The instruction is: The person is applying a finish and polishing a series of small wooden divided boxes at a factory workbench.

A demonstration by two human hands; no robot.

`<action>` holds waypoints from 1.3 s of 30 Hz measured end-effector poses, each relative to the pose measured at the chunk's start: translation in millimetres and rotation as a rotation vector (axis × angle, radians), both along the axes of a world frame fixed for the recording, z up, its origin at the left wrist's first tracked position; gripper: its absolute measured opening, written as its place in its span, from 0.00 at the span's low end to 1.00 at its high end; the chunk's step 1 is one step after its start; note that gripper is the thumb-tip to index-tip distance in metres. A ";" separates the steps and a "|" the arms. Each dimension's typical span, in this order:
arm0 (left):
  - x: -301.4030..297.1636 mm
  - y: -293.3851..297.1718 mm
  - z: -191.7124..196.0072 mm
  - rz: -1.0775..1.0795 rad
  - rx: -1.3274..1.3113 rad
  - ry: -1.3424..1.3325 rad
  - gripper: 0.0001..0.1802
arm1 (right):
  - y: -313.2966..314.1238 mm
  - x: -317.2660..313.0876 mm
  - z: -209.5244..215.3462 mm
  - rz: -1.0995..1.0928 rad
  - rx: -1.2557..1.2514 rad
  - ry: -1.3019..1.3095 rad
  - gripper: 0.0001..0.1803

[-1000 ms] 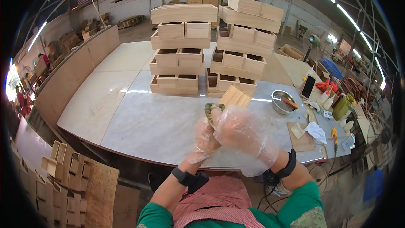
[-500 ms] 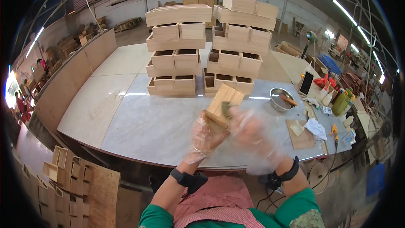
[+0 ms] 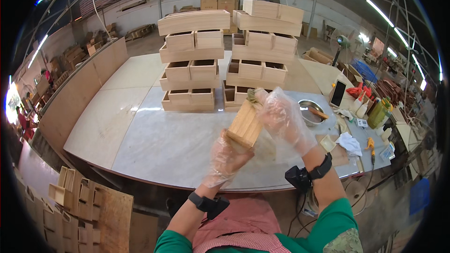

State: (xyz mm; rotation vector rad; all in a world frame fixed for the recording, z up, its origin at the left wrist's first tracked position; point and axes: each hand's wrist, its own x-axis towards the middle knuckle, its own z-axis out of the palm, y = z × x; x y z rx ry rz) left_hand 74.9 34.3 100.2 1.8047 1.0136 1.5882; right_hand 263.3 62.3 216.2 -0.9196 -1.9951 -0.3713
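Tilted up over the table's front half is a small wooden box (image 3: 245, 124), its grain a warm yellow-brown. My left hand (image 3: 227, 159), in a clear plastic glove, is closed round the box's near end. At the far end, my right hand (image 3: 279, 112), gloved the same way, pinches a greenish-grey rag (image 3: 254, 94) against the wood. The box's inside does not show from here. To the right of my right hand stands a round metal bowl (image 3: 312, 112) with a wooden-handled brush (image 3: 318, 113) lying in it.
Two tall stacks of pale wooden drawer boxes (image 3: 192, 72) (image 3: 265, 68) rise behind my hands. On the right lie a white cloth (image 3: 349, 144), a phone (image 3: 337, 93), bottles and a yellow tool (image 3: 371, 146). More wooden boxes (image 3: 70, 192) stand low at left.
My right hand has moved up along the box with the rag, from its middle to its far end. The box has turned a little in my left hand.
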 end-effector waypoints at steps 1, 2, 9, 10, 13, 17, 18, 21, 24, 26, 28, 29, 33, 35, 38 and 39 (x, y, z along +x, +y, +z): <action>0.6 1.4 0.3 -0.029 -0.025 -0.032 0.35 | 5.9 6.6 -4.9 0.002 -0.057 -0.019 0.12; 0.6 1.5 0.5 -0.020 -0.038 -0.036 0.36 | 13.0 8.9 -8.7 -0.025 -0.071 -0.022 0.12; -9.3 9.7 -1.3 -0.030 -0.055 -0.138 0.39 | -40.8 4.0 -43.2 -0.074 -0.463 0.088 0.12; -9.9 12.1 -1.9 -0.073 -0.093 -0.247 0.39 | -51.2 4.7 -44.6 -0.091 -0.370 -0.039 0.14; -14.1 12.6 -4.1 -0.019 -0.086 -0.119 0.40 | -64.8 11.5 -35.6 -0.289 -0.490 -0.108 0.18; -16.9 9.2 -2.3 -0.051 -0.102 -0.089 0.39 | -42.8 -1.4 -16.4 -0.118 -0.177 0.188 0.19; -17.6 8.6 -1.4 -0.033 -0.100 -0.052 0.39 | -39.7 -9.1 -15.1 -0.151 -0.037 0.113 0.19; -20.5 8.0 -0.7 -0.084 -0.124 -0.073 0.37 | -43.3 -35.4 -20.6 -0.365 -0.283 -0.356 0.20; -26.9 3.7 -7.5 -0.204 -0.275 -0.227 0.37 | -70.3 -47.3 -29.8 0.220 -0.107 -0.174 0.21; -30.9 0.6 -14.5 -0.201 -0.283 -0.204 0.37 | -85.6 -48.2 -31.1 0.231 -0.281 -0.248 0.22; -32.2 1.0 -19.5 -0.117 -0.160 -0.027 0.39 | -96.2 -46.4 -31.4 0.196 -0.421 -0.289 0.19; -32.5 1.6 -20.6 -0.163 -0.145 -0.120 0.40 | -99.2 -44.6 -32.4 0.189 -0.471 -0.250 0.16; -34.2 3.2 -16.4 -0.228 -0.100 -0.294 0.44 | -106.3 -27.3 -51.0 0.162 -0.341 -0.077 0.15; -34.9 0.4 -14.3 -0.200 -0.127 -0.302 0.44 | -111.8 -11.4 -70.4 0.022 -0.591 0.191 0.18; -34.7 0.0 -15.6 -0.141 -0.180 -0.360 0.41 | -110.5 21.6 -96.8 -0.057 -0.708 0.430 0.21; -34.3 2.5 -17.4 -0.106 -0.174 -0.393 0.39 | -108.4 30.7 -104.1 -0.065 -0.708 0.482 0.21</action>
